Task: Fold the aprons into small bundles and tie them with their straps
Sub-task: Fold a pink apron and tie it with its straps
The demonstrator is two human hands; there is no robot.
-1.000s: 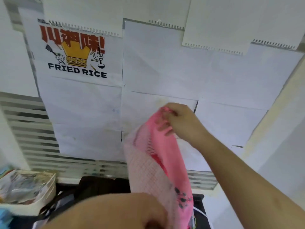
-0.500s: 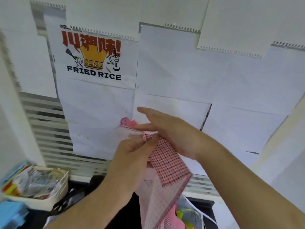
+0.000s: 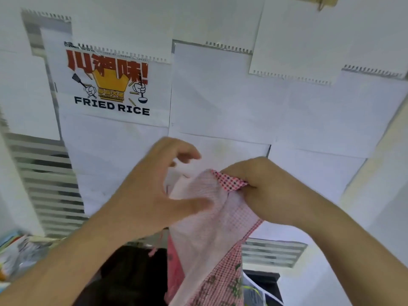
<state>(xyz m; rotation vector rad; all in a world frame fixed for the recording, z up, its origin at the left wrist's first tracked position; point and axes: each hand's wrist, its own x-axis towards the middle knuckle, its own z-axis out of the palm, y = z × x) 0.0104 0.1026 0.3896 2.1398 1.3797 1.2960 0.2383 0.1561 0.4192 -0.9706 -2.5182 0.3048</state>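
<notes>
Apron hangs mid-air. Right hand pinches top corner, likely to let cloth drop straight; left hand spread, thumb on cloth, grip unclear.

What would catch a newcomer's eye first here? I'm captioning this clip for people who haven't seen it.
First, the pink checked apron held up in the middle, its top corner folded over and pinched in the grip of the right hand. The left hand is beside it, fingers spread and thumb against the cloth. Behind, on the paper-covered wall at upper left, a poster reads FRIED RICE.
</notes>
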